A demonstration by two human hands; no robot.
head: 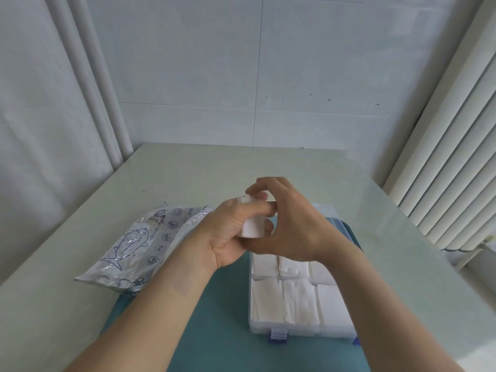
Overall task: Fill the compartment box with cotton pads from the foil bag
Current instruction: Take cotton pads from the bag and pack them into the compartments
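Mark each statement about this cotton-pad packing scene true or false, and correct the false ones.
1. The left hand grips a stack of cotton pads. True.
2. The foil bag lies to the right of the compartment box. False: it lies to the left.
3. The box's near compartments already hold white pads. True.
4. The box sits directly on the bare table. False: it rests on a teal mat.
5. The right hand rests flat on the foil bag. False: it is raised, fingers at the stack.
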